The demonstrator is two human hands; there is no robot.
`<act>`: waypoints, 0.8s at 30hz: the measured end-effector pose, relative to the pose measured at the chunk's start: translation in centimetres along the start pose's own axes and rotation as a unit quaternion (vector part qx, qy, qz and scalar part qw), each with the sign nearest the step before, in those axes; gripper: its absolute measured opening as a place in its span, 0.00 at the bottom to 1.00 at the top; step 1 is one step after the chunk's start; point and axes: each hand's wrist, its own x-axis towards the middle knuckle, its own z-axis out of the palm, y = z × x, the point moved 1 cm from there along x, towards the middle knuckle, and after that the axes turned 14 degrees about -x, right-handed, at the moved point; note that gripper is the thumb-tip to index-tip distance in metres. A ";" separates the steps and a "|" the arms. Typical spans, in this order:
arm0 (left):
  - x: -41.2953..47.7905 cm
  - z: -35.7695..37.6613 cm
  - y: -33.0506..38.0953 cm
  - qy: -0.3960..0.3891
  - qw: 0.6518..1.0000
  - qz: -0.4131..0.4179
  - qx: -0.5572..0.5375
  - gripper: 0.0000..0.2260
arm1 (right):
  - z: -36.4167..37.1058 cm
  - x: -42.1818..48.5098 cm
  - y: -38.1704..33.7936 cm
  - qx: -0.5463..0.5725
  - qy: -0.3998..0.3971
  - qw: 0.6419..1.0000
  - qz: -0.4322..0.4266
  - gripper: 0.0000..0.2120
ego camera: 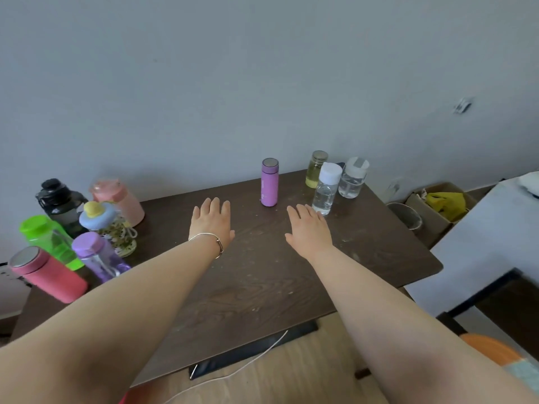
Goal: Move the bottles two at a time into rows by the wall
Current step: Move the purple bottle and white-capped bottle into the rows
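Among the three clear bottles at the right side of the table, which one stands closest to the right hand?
The tall clear bottle with the white cap: it stands in front of the other two, just beyond the right hand.

table (262,272): dark matt woodgrain | purple flask (269,185): matt, metal cap | clear bottle (325,191): glossy plastic

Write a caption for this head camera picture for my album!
Both hands hover open over the table, bottles clustered left, four more by the wall.
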 end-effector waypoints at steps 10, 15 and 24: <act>5.8 0.8 4.9 0.004 0.999 0.030 -0.010 0.35 | 1.6 2.2 7.1 -0.008 -0.014 0.999 0.051 0.33; 9.9 1.3 5.4 0.016 0.998 0.053 -0.005 0.32 | 2.3 4.4 8.8 -0.022 -0.020 0.997 0.077 0.33; 17.5 1.6 6.9 -0.011 0.997 0.072 -0.022 0.34 | 2.5 9.4 12.5 -0.013 -0.015 0.991 0.134 0.31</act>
